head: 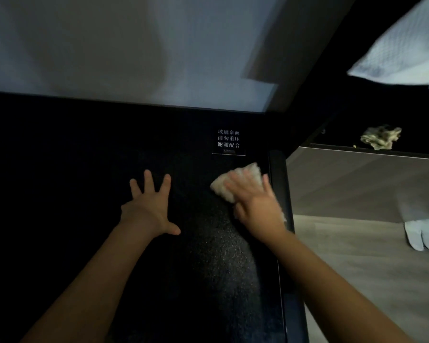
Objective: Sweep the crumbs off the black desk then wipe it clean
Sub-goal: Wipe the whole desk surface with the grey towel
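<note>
Black speckled counter (208,268) — right hand (255,204) presses flat on a fluffy white cloth (248,173) at its right edge; left hand (150,209) splayed open, mid-frame.

At your one o'clock, a small sign (228,142) carried white characters. Toward two o'clock, a crumpled yellowish wad (381,137) lay on a dark shelf (416,147), with a white textured cloth (404,50) above it. You had a pale wall (109,45) at twelve and wood floor (357,256) at four.
</note>
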The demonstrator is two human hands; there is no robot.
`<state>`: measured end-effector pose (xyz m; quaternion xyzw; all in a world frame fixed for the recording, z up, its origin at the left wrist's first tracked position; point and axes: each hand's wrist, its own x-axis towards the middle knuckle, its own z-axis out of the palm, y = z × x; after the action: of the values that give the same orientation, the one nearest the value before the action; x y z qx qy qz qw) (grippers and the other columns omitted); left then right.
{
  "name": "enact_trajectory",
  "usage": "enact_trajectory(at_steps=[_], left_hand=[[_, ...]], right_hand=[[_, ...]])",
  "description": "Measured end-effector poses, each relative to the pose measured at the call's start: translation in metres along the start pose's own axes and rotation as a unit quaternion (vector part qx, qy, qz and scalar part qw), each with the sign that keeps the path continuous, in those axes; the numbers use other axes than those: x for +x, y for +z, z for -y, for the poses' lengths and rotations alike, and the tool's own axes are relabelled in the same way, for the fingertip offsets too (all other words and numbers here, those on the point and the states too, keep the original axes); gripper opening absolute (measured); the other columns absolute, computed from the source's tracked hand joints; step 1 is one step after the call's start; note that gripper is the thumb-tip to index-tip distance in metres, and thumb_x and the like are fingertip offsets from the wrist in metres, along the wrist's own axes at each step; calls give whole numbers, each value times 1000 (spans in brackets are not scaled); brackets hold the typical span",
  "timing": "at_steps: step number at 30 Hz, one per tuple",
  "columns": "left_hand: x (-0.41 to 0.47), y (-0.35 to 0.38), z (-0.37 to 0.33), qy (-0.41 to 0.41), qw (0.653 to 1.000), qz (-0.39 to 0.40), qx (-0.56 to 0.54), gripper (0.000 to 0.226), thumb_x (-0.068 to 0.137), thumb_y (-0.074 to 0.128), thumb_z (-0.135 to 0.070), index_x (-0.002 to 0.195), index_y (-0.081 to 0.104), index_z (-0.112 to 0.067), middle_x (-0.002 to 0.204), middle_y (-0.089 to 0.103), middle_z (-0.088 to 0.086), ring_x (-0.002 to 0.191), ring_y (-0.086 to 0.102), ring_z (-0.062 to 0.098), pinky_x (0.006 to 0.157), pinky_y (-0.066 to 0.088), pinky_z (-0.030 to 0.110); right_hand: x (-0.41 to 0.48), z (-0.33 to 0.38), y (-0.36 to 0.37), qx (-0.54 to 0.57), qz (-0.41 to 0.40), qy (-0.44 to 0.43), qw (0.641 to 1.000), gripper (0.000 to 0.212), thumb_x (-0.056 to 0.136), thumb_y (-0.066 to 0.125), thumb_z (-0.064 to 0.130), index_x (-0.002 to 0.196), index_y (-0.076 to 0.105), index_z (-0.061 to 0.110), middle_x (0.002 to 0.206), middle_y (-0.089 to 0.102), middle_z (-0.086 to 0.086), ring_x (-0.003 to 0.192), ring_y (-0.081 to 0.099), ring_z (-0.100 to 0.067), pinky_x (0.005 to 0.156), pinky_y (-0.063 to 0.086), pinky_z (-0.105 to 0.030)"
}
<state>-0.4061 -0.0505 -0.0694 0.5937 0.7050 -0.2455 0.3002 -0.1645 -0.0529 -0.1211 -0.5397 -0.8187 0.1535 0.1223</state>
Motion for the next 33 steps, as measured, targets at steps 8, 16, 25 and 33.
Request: enact_trajectory(at_steps=[8, 16, 25, 33], left_hand=[[-20, 26, -15, 55, 998, -2, 39, 134, 64, 80, -52, 144, -25, -32, 150, -35, 12, 141, -19, 42, 106, 27, 63], [-26, 32, 2, 92, 994, -24, 50, 127, 65, 80, -51, 146, -17, -39, 153, -30, -3, 144, -15, 32, 111, 28, 55], [-25, 37, 18, 108, 993, -46, 31, 123, 67, 79, -49, 148, -13, -38, 155, -27, 0, 144, -17, 28, 116, 13, 48], [-37, 44, 28, 105, 994, -19, 34, 126, 67, 80, -48, 148, -15, -32, 154, -29, 7, 144, -18, 30, 117, 8, 47]], right_hand=[[1, -1, 3, -12, -73, 158, 985, 55, 84, 53, 7, 138, 50, 20, 151, 38, -1, 146, 19, -24, 118, 8, -47], [-88, 34, 14, -28, -66, 179, 981, 61, 80, 29, 27, 138, 50, 23, 151, 38, 3, 145, 15, -16, 118, 9, -47], [7, 40, 16, -31, -79, 195, 977, 56, 89, 50, 13, 144, 40, 18, 156, 28, -4, 147, 9, -29, 117, 1, -50], [-57, 78, 28, 83, 5, -45, 996, 51, 82, 50, 15, 131, 57, 21, 146, 46, 1, 144, 24, -20, 119, 9, -41]])
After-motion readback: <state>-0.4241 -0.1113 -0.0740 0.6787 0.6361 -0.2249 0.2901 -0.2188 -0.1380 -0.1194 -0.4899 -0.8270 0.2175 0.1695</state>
